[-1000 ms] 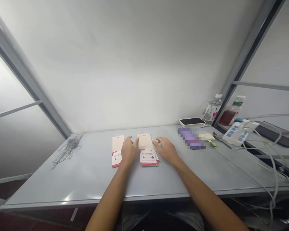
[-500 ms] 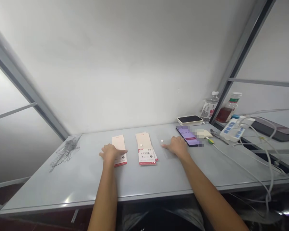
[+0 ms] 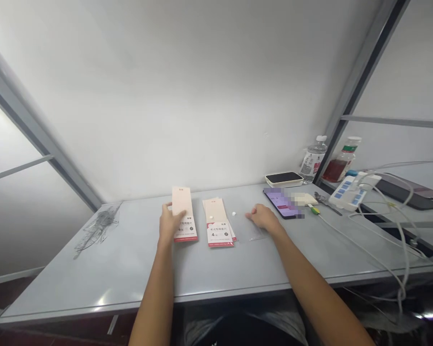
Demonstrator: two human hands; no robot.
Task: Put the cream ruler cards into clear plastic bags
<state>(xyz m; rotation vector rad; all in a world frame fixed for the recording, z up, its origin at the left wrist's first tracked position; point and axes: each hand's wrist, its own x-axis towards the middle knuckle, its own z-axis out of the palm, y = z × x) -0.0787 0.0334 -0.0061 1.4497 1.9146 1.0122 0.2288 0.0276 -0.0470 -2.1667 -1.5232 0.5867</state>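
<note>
Between thumb and fingers my left hand point(image 3: 170, 222) grips a pale pink and white card packet point(image 3: 182, 202) with a red bottom band, tilted up off the desk. My right hand point(image 3: 265, 217) is closed at the right side of a clear plastic bag point(image 3: 256, 234), its fingers curled on it. A small white button point(image 3: 234, 214) shows at the bag's left side. Between my hands lies a stack of similar packets point(image 3: 218, 233), with another white button point(image 3: 211, 217) on the top one. Chinese print and a "4" mark the packets.
To the right are a lit phone point(image 3: 279, 202), a white-cased device point(image 3: 284, 179), a water bottle point(image 3: 312, 161), a jar of red liquid point(image 3: 341, 163) and a white power strip point(image 3: 349, 192) with trailing cables. A dark tangled patch point(image 3: 101, 226) marks the desk's left side.
My left hand has raised its packet off the desk and tilted it up, moving slightly right. The button at the clear bag has shifted left, and my right hand's fingers have curled in.
</note>
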